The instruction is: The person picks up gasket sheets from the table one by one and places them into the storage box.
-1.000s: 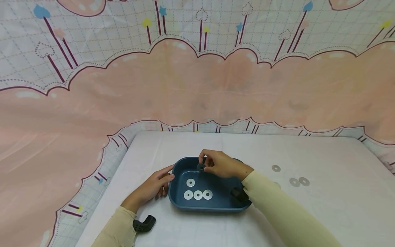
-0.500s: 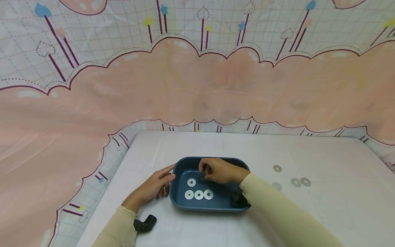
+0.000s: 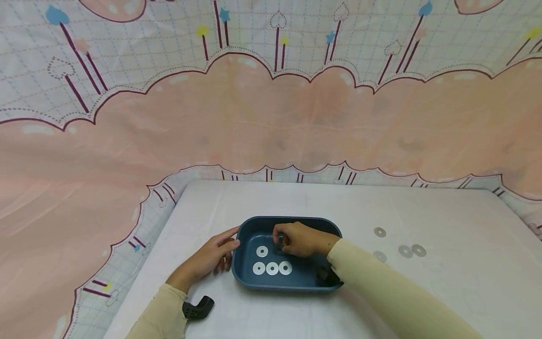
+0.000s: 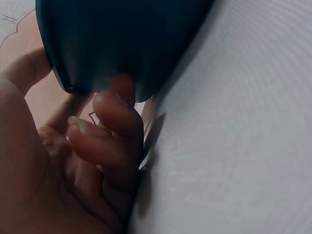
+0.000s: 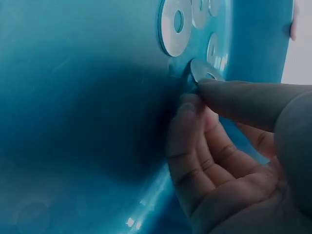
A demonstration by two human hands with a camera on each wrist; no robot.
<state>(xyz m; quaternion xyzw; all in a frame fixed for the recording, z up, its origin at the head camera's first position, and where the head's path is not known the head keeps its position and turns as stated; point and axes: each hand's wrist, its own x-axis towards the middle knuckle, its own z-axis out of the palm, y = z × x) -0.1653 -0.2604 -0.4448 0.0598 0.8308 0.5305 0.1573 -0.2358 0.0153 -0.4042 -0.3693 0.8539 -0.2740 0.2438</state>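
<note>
Since a second ago the right hand point(image 3: 298, 239) has sunk from above the far rim to the floor of the blue tray point(image 3: 326, 227), thumb and forefinger pinching a washer point(image 5: 204, 71) just beside the four washers point(image 3: 272, 268) lying there. The left hand point(image 3: 209, 256) rests against the tray's left wall, fingers loosely curled; open tabletop point(image 3: 444, 216) lies right, bearing loose washers point(image 3: 405, 251).

Cream long sleeves point(image 3: 381, 282) on both arms; black camera mount point(image 3: 197, 308) strapped at each wrist
</note>
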